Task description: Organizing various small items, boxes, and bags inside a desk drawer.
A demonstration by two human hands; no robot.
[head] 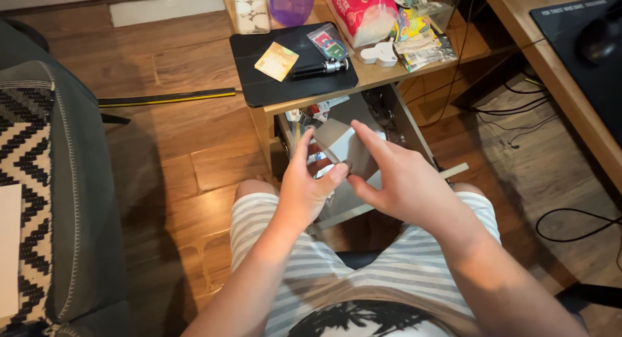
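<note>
Both hands pinch a grey card [337,146] over the open drawer [389,126]: left hand [304,191] and right hand [395,185] each keep a narrow grip. The card's long axis tilts far-left to near-right. A black mat [272,84] lies on the worktop [389,74] beyond.

You hold one small flat grey card [337,144], rectangular and plain-faced, no markings legible. It sits tilted, upper edge leaning away from you, pinched at its lower corner and steadied along both sides. It hangs above the open drawer [414,133], touching nothing inside.
</note>
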